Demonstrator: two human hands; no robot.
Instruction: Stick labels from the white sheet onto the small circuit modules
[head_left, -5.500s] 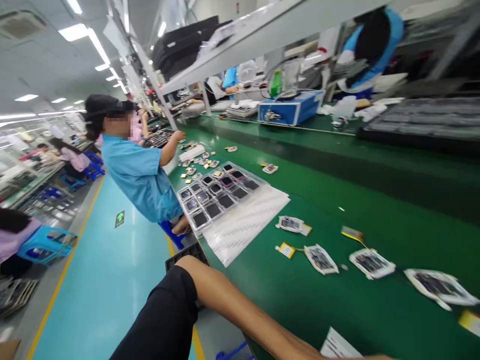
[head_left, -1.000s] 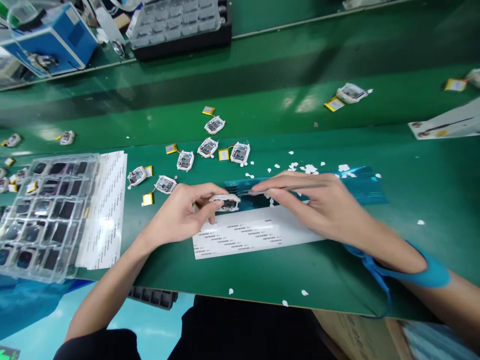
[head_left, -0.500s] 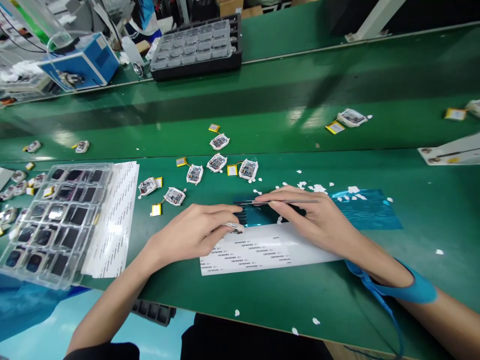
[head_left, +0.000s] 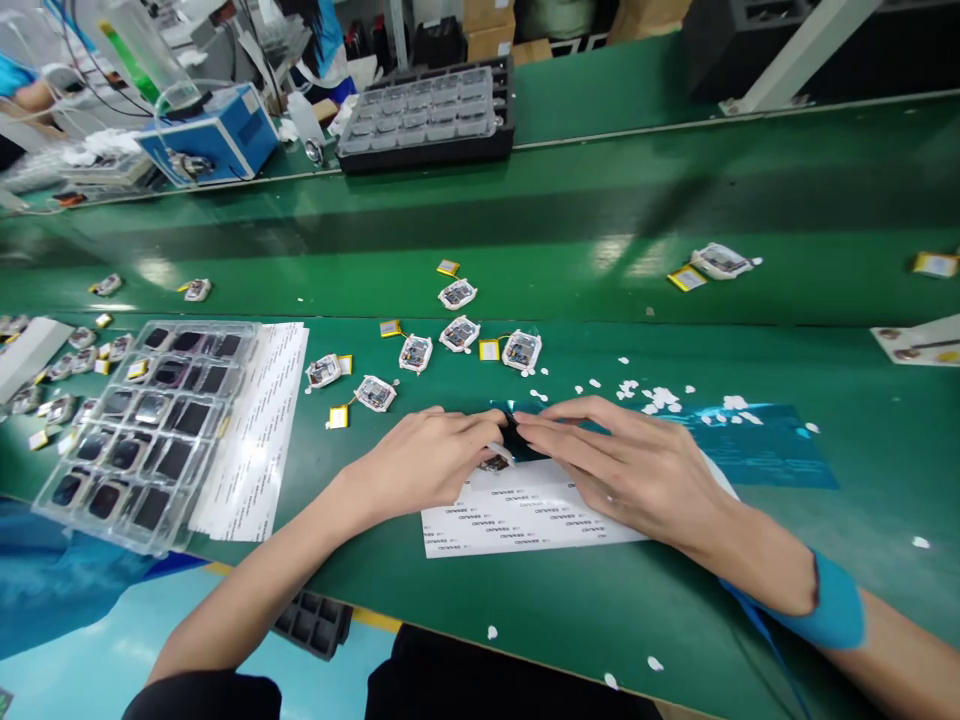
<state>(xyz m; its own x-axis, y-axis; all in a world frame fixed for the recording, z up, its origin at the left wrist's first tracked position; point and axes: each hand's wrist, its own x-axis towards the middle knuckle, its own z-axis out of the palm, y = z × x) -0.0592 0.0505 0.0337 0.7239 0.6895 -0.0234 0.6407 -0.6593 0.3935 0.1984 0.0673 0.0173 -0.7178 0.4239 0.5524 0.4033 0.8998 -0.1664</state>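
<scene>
My left hand [head_left: 427, 455] is closed on a small white watch module [head_left: 495, 462], pressing it down at the top edge of a white printed label sheet [head_left: 525, 520]. My right hand [head_left: 622, 465] lies just to its right with the fingers pressed together, their tips touching the module and a dark strip of blue film [head_left: 757, 450]. The tweezers it held a moment ago are mostly hidden under its fingers. A blue strap [head_left: 832, 600] circles my right wrist.
Several loose modules with yellow batteries [head_left: 521, 350] lie beyond my hands, among white scraps [head_left: 660, 395]. At the left are a clear tray of dark screens [head_left: 150, 420] and stacked sheets [head_left: 259, 430]. A blue box [head_left: 214, 140] and a black tray stack [head_left: 427, 110] stand across the belt.
The view swung from a co-worker on the left down to my hands. Over the last second my right fingertips moved left and closed in on the module under my left hand.
</scene>
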